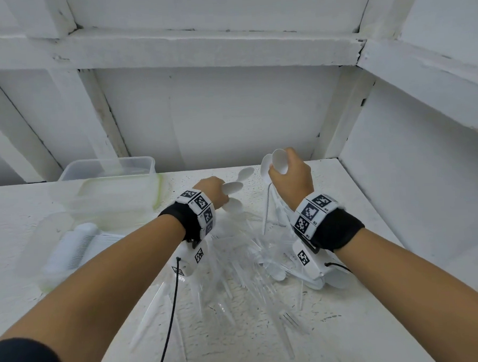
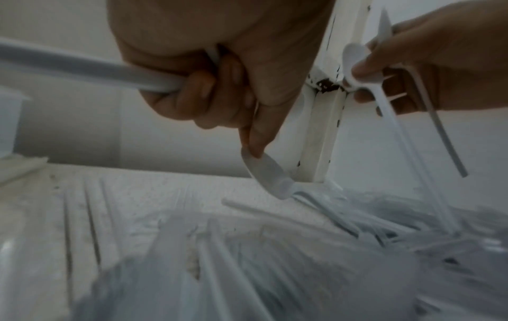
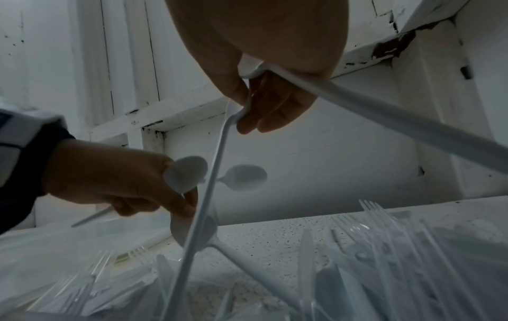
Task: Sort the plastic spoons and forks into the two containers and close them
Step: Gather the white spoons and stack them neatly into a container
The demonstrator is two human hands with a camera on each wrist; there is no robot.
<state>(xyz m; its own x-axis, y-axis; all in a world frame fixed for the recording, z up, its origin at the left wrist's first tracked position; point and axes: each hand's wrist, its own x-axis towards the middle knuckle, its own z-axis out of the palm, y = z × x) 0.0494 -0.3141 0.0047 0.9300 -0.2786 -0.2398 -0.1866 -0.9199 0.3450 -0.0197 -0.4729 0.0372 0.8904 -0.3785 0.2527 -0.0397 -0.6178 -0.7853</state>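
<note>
Left hand (image 1: 211, 192): fingers curled round several white plastic spoons (image 1: 232, 187), bowls fanning out past the knuckles; in the left wrist view thumb and forefinger also pinch the bowl of one more spoon (image 2: 268, 173), its handle running down into the pile. Right hand (image 1: 290, 175): raised above the table, closed on another bunch of spoons (image 1: 279, 160), bowls up, handles trailing down to the pile.

Below both wrists: a loose heap of clear forks and white spoons (image 1: 253, 266) spread across the speckled white table (image 1: 364, 326), still thoroughly mixed.

Left of the hands: an open clear container (image 1: 70, 250) already holding a neat stacked row of cutlery, type not clear. Behind it a second clear container (image 1: 108, 168) with a green-edged lid (image 1: 122, 192) lying near it, not fitted.

Judgement: sorting is partway. Most of the heap remains, both handfuls are yet to be placed, neither container is closed.
</note>
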